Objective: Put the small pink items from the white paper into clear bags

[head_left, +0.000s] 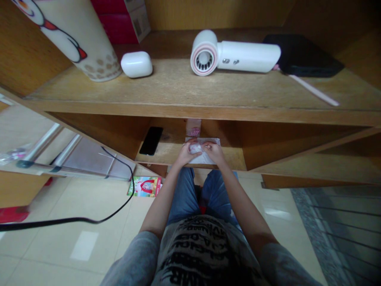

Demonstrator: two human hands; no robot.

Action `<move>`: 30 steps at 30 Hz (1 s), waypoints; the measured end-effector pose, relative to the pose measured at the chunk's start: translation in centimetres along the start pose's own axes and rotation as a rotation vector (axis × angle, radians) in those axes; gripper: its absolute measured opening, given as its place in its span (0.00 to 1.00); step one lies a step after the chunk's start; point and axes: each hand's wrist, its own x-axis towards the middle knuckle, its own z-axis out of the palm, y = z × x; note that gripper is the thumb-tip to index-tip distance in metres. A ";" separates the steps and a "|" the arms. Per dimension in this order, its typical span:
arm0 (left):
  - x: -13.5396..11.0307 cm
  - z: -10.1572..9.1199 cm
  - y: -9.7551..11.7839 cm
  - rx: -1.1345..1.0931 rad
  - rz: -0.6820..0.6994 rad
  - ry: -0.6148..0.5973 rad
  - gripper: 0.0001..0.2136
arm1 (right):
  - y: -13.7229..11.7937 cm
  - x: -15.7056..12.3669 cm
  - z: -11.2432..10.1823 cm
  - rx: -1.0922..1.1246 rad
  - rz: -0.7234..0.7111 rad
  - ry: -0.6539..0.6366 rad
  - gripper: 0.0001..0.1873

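Both my hands are down at the lower wooden shelf [232,158]. My left hand [185,152] and my right hand [213,151] are closed from either side on a small crumpled whitish wad [195,148]. Under it lies a flat white sheet or packet [205,158], spread on the shelf. A small pink-patterned packet [193,128] stands just behind the hands. A black phone [151,140] lies flat to the left of my left hand.
On the upper shelf [178,89] sit a white hair dryer [233,56], a white earbud case [136,64], a tall cartoon-printed cup [80,37], a red box [120,20] and a black flat case [302,55]. A black cable [89,218] and a colourful booklet [145,186] lie on the tiled floor.
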 end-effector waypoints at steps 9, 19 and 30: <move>0.0 -0.1 0.2 -0.028 0.026 0.001 0.24 | -0.5 -0.5 -1.4 -0.271 0.015 0.049 0.15; 0.0 0.0 0.1 -0.024 0.029 0.002 0.24 | -1.5 -0.4 -1.7 -0.432 0.051 -0.045 0.18; 0.0 0.0 0.1 -0.023 0.010 0.002 0.25 | -1.7 -0.2 -1.6 -0.479 0.038 -0.089 0.16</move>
